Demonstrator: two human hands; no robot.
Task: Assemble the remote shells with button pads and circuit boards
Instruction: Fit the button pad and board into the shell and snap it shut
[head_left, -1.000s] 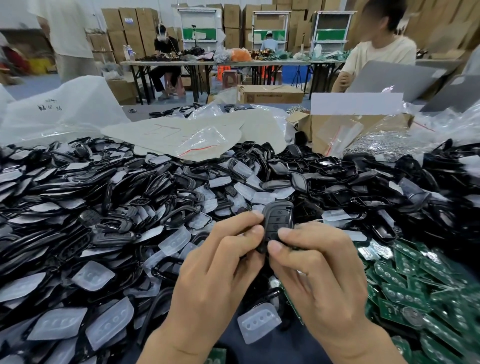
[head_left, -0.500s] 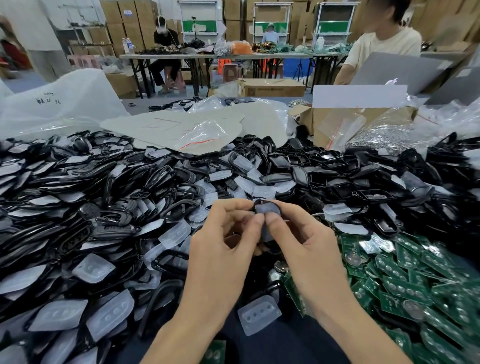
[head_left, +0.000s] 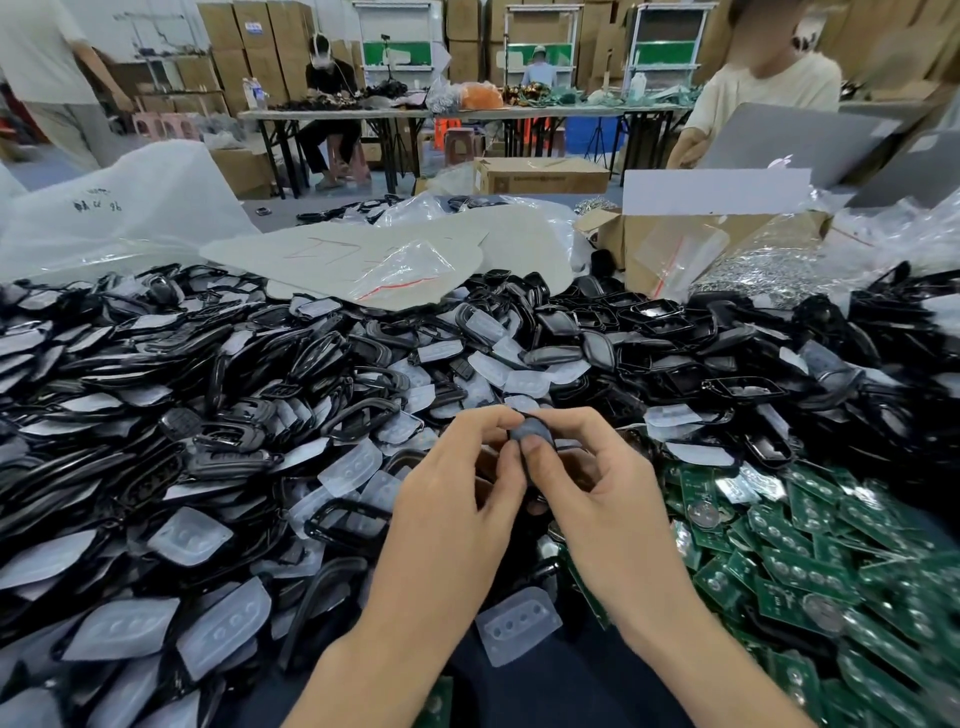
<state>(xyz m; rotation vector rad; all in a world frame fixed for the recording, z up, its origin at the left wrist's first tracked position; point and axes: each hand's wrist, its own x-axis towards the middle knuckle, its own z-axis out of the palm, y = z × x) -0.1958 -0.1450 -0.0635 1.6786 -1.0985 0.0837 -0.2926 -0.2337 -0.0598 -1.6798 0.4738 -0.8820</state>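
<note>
**Fig. Head view, assembly bench.**

**Step in hand (judged):** seating or closing one unit. Parts are pressed together at the fingertips, not picked from stock. The remote shell (head_left: 531, 432), small, dark and rounded, is held in the air above the heap at centre of view, btwn both hands. Only its upper face shows, and fingers hide the rest, so whether pad & board sit inside cannot be told.

**Grip:**
- L hand (head_left: 452, 504) is curled in a pinch, w/ index over the shell's top-left edge and thumb against its near side. The other fingers are folded below.
- R hand (head_left: 602, 499) pinches likewise, w/ thumb flat on the near face and index arched over the far-right edge.
- Neither hand is slack. Both grip the same shell, thumbs touching or nearly so.

**Stock:**
- Black shells (head_left: 234, 364) fill the L and far side.
- Translucent button pads (head_left: 189, 535) lie mixed among them.
- Green circuit boards (head_left: 810, 571) are piled to the R, near the R wrist.
- One loose pad (head_left: 519, 626) lies on dark cloth (head_left: 545, 691) btwn the forearms.

**Next move (judged):** even thumb pressure round the rim until the seam closes, w/ no tilt, then a check that no edge stands proud. Slip risk looks modest, though the shell seems smooth.
</note>
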